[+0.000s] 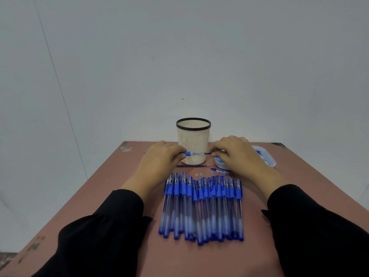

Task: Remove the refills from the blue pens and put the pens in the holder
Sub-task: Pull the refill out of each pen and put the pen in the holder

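Many blue pens (pixel 201 208) lie in a row nearest me on the table (pixel 111 176), then a loose refill (pixel 192 166), then my left hand (pixel 159 158) and right hand (pixel 237 154) pinching either end of one pen (pixel 196 153) before the holder (pixel 193 140), the tray (pixel 269 159) by the right edge.

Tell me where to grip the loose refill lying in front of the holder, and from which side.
Pinch the loose refill near its middle, coming straight down from above. It lies flat on the table, thin and running left to right, so fingertips should close across it from front and back. The holder stands just behind, leaving little room there.
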A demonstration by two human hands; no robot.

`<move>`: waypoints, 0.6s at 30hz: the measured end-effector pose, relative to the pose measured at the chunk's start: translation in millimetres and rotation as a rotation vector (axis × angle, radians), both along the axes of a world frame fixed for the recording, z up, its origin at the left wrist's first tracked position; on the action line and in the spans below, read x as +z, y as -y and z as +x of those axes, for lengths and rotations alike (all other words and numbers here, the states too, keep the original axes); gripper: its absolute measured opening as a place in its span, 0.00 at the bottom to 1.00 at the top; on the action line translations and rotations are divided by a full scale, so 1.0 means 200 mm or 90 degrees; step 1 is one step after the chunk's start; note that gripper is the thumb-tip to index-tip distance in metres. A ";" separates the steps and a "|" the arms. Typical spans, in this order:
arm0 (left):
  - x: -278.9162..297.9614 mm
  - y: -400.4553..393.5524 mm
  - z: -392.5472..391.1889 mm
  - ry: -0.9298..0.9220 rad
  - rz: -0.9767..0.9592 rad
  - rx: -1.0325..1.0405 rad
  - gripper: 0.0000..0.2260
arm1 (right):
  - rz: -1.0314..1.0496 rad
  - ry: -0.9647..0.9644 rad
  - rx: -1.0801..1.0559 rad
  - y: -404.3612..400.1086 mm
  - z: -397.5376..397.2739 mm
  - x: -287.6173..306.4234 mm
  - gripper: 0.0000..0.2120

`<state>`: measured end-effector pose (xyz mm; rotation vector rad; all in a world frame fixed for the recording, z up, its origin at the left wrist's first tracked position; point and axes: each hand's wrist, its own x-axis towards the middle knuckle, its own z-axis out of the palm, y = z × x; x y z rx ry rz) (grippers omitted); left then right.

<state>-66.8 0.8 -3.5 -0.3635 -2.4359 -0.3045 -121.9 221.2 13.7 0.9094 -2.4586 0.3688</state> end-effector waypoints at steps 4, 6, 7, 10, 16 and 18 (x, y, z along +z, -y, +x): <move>-0.01 -0.02 -0.01 -0.003 0.001 -0.024 0.10 | -0.026 -0.008 0.042 0.05 0.04 -0.01 0.08; -0.01 -0.04 -0.01 -0.008 -0.008 -0.037 0.10 | -0.062 0.013 0.078 0.08 0.05 -0.01 0.09; -0.01 -0.04 -0.01 -0.015 -0.015 -0.039 0.10 | -0.079 0.030 0.091 0.09 0.06 -0.01 0.11; -0.01 -0.04 0.00 -0.028 -0.008 -0.028 0.10 | -0.094 0.074 0.072 0.07 0.06 0.00 0.24; 0.00 0.00 0.00 -0.028 0.015 -0.002 0.10 | -0.089 0.034 -0.040 -0.07 0.01 0.03 0.08; 0.00 0.00 0.00 -0.020 0.020 0.003 0.10 | -0.073 0.017 -0.039 -0.06 0.00 0.02 0.03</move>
